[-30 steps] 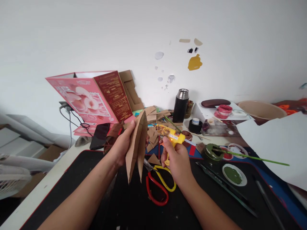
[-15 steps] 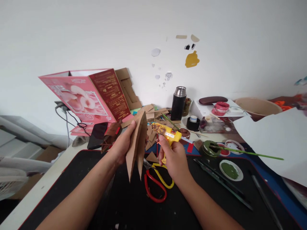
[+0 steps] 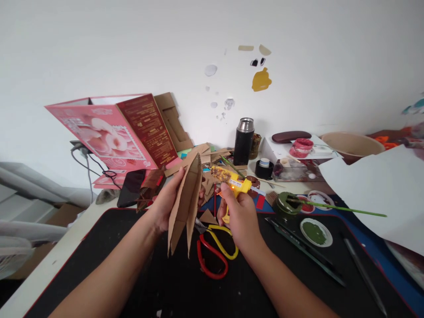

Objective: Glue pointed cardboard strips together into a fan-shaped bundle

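Observation:
My left hand (image 3: pixel 165 201) is closed round a folded brown cardboard piece (image 3: pixel 183 207), held upright with two pointed ends hanging down. My right hand (image 3: pixel 239 216) grips a yellow hot glue gun (image 3: pixel 232 184), its glue-crusted nozzle pointing left at the top of the cardboard, a small gap between them. An orange light glows on the gun. Red and yellow scissors (image 3: pixel 213 251) lie on the black mat (image 3: pixel 99 265) just under both hands.
A pink and red box (image 3: pixel 112 132) stands at back left beside a phone (image 3: pixel 130 187). Cardboard scraps (image 3: pixel 212 157), a black flask (image 3: pixel 243 141), tape, green paint lid (image 3: pixel 313 232), green stick (image 3: pixel 347 210), white paper (image 3: pixel 380 190) and a bowl (image 3: pixel 351 143) crowd the right.
Both hands with the cardboard and glue gun have shifted slightly left and down in view as the camera moved. The gun's nozzle stays near the cardboard's top.

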Available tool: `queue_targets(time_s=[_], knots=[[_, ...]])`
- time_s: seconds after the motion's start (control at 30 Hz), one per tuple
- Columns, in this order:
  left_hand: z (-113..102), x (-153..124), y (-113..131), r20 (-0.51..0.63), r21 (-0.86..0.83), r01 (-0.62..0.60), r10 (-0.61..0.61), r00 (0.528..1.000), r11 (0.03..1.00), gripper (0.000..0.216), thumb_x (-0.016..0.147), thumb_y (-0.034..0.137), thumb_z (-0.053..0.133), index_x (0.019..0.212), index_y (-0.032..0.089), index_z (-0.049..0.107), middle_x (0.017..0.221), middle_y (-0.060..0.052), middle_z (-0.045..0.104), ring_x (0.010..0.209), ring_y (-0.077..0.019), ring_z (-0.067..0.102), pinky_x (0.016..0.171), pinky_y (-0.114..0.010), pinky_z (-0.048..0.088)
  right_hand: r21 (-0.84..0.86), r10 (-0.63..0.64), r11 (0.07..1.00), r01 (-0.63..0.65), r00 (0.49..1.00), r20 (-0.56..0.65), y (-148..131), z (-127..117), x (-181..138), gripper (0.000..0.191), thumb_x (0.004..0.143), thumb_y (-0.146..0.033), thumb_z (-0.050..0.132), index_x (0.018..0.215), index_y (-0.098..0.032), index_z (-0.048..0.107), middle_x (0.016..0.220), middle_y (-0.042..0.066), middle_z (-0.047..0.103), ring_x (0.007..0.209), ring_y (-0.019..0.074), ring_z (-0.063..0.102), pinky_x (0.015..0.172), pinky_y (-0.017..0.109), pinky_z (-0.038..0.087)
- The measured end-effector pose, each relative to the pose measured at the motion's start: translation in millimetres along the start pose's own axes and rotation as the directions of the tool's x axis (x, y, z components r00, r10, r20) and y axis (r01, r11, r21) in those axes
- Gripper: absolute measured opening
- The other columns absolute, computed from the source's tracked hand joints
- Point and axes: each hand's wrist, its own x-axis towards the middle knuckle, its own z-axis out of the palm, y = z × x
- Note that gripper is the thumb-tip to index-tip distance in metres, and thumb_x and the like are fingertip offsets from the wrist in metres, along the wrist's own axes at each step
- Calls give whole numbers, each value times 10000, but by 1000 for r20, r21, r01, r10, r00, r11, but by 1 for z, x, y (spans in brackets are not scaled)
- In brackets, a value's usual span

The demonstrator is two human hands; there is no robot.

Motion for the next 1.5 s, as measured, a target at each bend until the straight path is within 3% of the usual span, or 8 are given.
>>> queue_targets(time_s=[0.4,0.53,0.63,0.73,0.83,0.97,1.2,1.5], knots=[[2,0,-4,-80,47,-97,101,992,994,533,1095,533,408,1028,131,751,754,-108,737,601,-208,696,577,-307,597,106,14,994,-14,1000,4,5,-1,4,588,772,-756,769,672,-218,553,423,-52,492,326,95,452,336,193,263],[-6,3,-10,-78,239,-202,226,971,950,373,946,532,695,975,161,705,743,-57,708,601,-196,660,566,-288,555,161,33,987,-28,999,-33,6,-3,7,579,796,-730,769,659,-214,544,441,-53,488,333,95,452,321,186,224],[-14,7,-10,8,503,-372,427,904,780,457,800,546,851,1052,201,687,846,-16,721,703,-197,672,647,-283,554,187,51,982,-39,997,-64,6,-4,8,595,806,-726,762,628,-212,522,464,-46,486,345,92,453,316,179,194],[-22,10,-6,129,717,-466,559,819,518,583,820,528,825,1285,220,655,1164,-65,748,1048,-284,708,914,-368,565,208,60,977,-42,995,-77,5,-6,10,558,817,-711,767,694,-203,569,487,-56,487,345,87,432,314,175,181],[-27,14,-4,175,859,-428,625,760,281,645,860,495,767,1402,197,583,1338,-121,705,1257,-344,648,1103,-466,484,230,55,973,-36,995,-77,5,-6,11,538,811,-706,778,760,-198,607,492,-63,492,343,91,423,312,179,179],[-32,18,-4,249,924,-378,663,706,56,660,895,465,719,1457,171,536,1392,-171,684,1278,-356,644,1130,-513,465,231,52,972,-32,995,-82,6,-6,11,556,778,-717,802,769,-191,621,488,-65,494,342,92,424,311,180,176],[-38,21,-5,336,928,-346,707,623,-137,635,925,410,693,1481,156,522,1412,-203,680,1303,-377,652,1106,-536,501,236,66,971,-46,995,-76,7,-7,11,585,753,-739,812,749,-190,612,478,-68,488,342,87,427,312,175,184],[-34,15,-9,317,948,-225,710,629,-224,641,969,548,682,1499,220,530,1427,-179,694,1291,-399,682,1065,-528,536,238,58,971,-38,995,-78,6,-6,11,574,754,-733,809,788,-188,635,480,-68,491,344,92,433,320,179,174]])
